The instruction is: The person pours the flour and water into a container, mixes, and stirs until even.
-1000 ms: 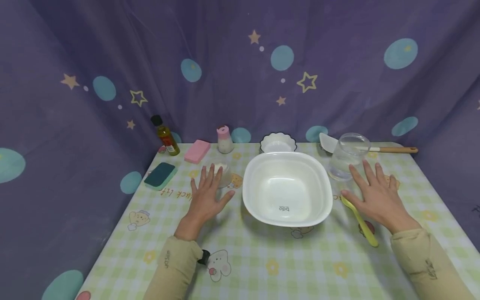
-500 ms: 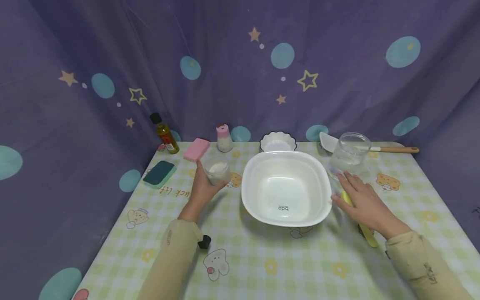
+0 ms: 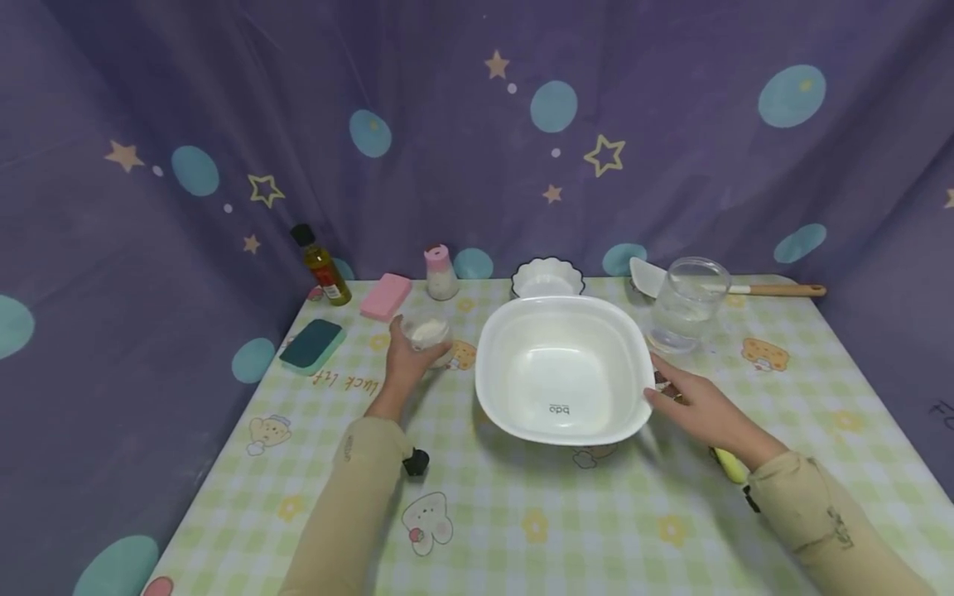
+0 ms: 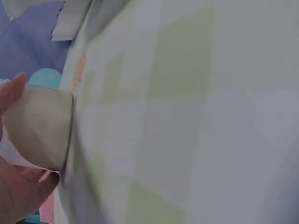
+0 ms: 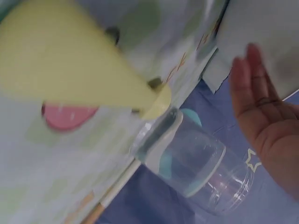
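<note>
My left hand (image 3: pixel 407 360) grips a small clear cup (image 3: pixel 430 335) of white powder, thumb on one side and fingers on the other. In the left wrist view the cup (image 4: pixel 42 128) stands with its base on the cloth. A large white basin (image 3: pixel 564 372) sits mid-table. At its right side is my right hand (image 3: pixel 693 401), fingers extended, fingertips by the rim; whether they touch it I cannot tell. Under the right forearm lies a yellow-green spoon (image 3: pixel 730 465), mostly hidden in the head view. The right wrist view shows the spoon (image 5: pixel 70 60) large and blurred.
Behind the right hand stands a clear jug-like container (image 3: pixel 684 310) of liquid, with a spatula (image 3: pixel 775 290) behind it. A fluted dish (image 3: pixel 547 277) is beyond the basin. At left are an oil bottle (image 3: pixel 324 269), pink sponge (image 3: pixel 386 296), green sponge (image 3: pixel 313 346) and pink-topped shaker (image 3: pixel 440 273).
My left hand has gone from spread over the cup to gripping it. My right hand has moved left from beside the clear container to the basin's right side, uncovering the container.
</note>
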`<action>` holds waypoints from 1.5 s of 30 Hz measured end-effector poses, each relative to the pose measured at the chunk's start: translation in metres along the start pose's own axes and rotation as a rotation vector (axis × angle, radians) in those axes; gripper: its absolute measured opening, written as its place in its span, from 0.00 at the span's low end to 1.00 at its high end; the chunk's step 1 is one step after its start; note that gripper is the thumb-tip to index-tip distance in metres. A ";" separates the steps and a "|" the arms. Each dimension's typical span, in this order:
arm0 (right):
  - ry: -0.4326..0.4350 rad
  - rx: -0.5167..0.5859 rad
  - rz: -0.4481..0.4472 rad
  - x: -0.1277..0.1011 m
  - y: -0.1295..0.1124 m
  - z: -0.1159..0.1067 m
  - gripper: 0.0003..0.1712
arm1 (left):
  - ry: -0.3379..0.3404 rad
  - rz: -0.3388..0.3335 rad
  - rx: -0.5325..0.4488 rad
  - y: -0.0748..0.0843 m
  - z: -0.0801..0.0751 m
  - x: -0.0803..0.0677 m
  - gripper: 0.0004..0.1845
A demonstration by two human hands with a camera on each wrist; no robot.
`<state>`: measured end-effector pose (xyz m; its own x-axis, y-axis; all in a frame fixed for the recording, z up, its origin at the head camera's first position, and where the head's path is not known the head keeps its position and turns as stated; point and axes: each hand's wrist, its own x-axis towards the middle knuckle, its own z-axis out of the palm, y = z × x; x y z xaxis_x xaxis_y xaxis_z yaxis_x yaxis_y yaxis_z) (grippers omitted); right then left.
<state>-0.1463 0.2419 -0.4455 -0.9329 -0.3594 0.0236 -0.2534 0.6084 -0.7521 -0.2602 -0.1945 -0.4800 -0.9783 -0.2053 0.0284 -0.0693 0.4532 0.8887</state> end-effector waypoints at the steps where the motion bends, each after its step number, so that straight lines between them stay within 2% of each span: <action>1: -0.011 0.039 0.015 0.001 -0.001 0.000 0.39 | 0.006 0.011 -0.005 -0.001 0.000 0.001 0.57; 5: -0.062 0.203 0.067 0.003 -0.004 -0.002 0.41 | 0.029 0.041 0.008 -0.004 0.000 0.002 0.52; 10: -0.102 0.347 0.073 0.006 -0.005 0.000 0.42 | 0.033 0.047 0.038 -0.003 -0.004 0.004 0.52; 14: -0.110 0.385 0.104 0.008 -0.005 0.000 0.43 | 0.026 0.085 0.067 0.004 -0.013 0.002 0.53; 19: -0.117 0.428 0.168 0.008 -0.008 0.000 0.43 | 0.005 0.181 0.079 0.020 -0.028 -0.003 0.52; 24: -0.111 0.430 0.183 0.009 -0.008 0.000 0.42 | -0.030 0.266 0.071 0.039 -0.040 -0.009 0.50; 29: -0.115 0.434 0.183 0.011 -0.007 -0.001 0.42 | -0.071 0.357 0.056 0.053 -0.042 -0.013 0.51; 35: -0.125 0.451 0.178 0.011 -0.005 -0.001 0.42 | -0.134 0.509 0.051 0.074 -0.039 -0.017 0.48; 38: -0.130 0.449 0.177 0.011 -0.005 -0.001 0.42 | -0.140 0.581 0.111 0.084 -0.035 -0.018 0.46; 40: -0.129 0.447 0.177 0.011 -0.006 -0.001 0.42 | -0.132 0.615 0.187 0.091 -0.032 -0.019 0.46; 45: -0.130 0.453 0.175 0.011 -0.006 -0.002 0.42 | -0.121 0.645 0.397 0.111 -0.022 -0.023 0.47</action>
<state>-0.1558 0.2351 -0.4395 -0.9045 -0.3822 -0.1891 0.0673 0.3099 -0.9484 -0.2414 -0.1589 -0.3724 -0.8618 0.2918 0.4149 0.4802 0.7330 0.4818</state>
